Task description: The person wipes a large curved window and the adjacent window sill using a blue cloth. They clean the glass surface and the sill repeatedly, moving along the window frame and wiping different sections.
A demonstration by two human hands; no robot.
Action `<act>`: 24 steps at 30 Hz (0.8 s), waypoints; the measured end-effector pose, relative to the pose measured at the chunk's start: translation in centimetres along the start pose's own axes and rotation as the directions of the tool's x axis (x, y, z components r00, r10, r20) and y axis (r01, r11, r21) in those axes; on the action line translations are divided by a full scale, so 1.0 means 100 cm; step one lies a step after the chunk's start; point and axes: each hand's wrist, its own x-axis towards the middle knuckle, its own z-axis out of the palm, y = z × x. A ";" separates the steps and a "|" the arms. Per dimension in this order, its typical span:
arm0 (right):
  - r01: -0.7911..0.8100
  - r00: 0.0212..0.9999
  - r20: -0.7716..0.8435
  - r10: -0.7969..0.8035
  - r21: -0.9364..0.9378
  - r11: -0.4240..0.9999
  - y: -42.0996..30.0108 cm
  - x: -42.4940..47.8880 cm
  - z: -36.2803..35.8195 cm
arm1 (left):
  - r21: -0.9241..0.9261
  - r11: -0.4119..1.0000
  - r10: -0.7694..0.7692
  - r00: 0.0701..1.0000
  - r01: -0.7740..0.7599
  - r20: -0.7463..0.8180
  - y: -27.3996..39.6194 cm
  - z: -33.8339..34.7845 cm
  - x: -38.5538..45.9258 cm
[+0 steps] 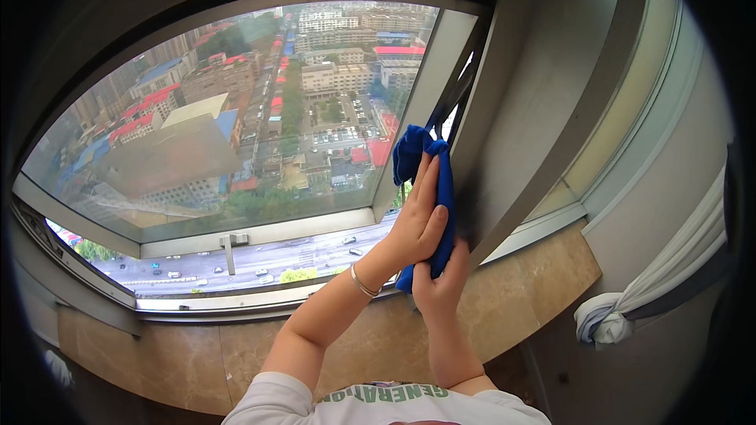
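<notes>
A blue cloth [444, 189] lies bunched along the right side of the window frame [472, 124]. My left hand [418, 218] presses flat on it, fingers stretched up toward the cloth's folded top. Lower down, my right hand [442, 283] grips the cloth's bottom part between thumb and fingers. The window sash [319, 224] is tilted outward, leaving a gap along its bottom and right edges. Its handle [231, 242] hangs at the lower edge, left of my hands. The cloth hides part of the frame behind it.
Below the window runs a brown marble sill [266, 348]. A tied white and grey curtain [614, 319] hangs at the right. Through the glass and the bottom gap, buildings and a road [295, 260] with cars show far below. A wide grey pillar [531, 88] stands right of the frame.
</notes>
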 end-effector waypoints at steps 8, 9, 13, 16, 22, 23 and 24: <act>-0.002 0.992 -0.130 0.002 -0.002 1.000 -0.006 -0.003 -0.045 | 0.692 0.683 0.218 0.969 -0.234 0.114 0.023 0.009 0.014; 0.035 0.985 -0.168 -0.041 -0.037 0.999 -0.005 0.002 -0.050 | 0.707 0.661 0.236 0.964 -0.250 0.121 0.027 0.009 0.025; 0.234 0.938 -0.283 -0.202 0.083 0.969 -0.018 0.040 -0.048 | 0.795 0.519 0.349 0.927 -0.315 0.139 0.044 -0.010 0.078; 0.447 0.841 -0.336 -0.425 -0.011 0.894 -0.026 0.080 -0.058 | 0.881 0.364 0.493 0.865 -0.301 0.092 0.070 -0.014 0.134; 0.373 0.828 -0.362 -0.428 -0.216 0.903 -0.030 0.086 -0.056 | 0.833 0.481 0.439 0.898 -0.273 0.040 0.069 -0.009 0.130; 0.359 0.826 -0.372 -0.423 -0.230 0.904 -0.025 0.078 -0.054 | 0.818 0.510 0.397 0.917 -0.265 0.050 0.063 -0.007 0.115; 0.337 0.832 -0.374 -0.410 -0.245 0.909 -0.015 0.069 -0.053 | 0.811 0.527 0.350 0.935 -0.253 0.064 0.056 -0.004 0.098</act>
